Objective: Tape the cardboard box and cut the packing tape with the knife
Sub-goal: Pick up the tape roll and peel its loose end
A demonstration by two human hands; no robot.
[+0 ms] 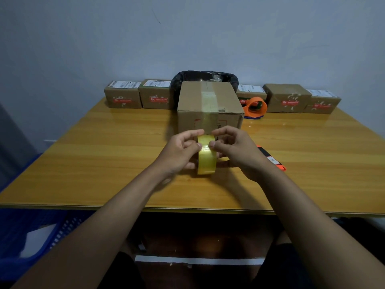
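Note:
A cardboard box (191, 109) stands mid-table with a strip of clear tape running over its top and down its front face. Just in front of it a yellowish roll of packing tape (206, 161) stands on edge. My left hand (179, 153) grips the roll from the left side. My right hand (235, 151) holds it from the right, both thumbs pressing on the roll's upper face. An orange-and-black knife (273, 160) lies on the table to the right, partly hidden by my right wrist.
Several small labelled parcels (123, 97) line the table's (104, 163) back edge against the wall. An orange tape dispenser (256, 107) sits right of the box. A black-lined bin (205, 77) stands behind the box. A blue crate (31, 236) sits low on the left.

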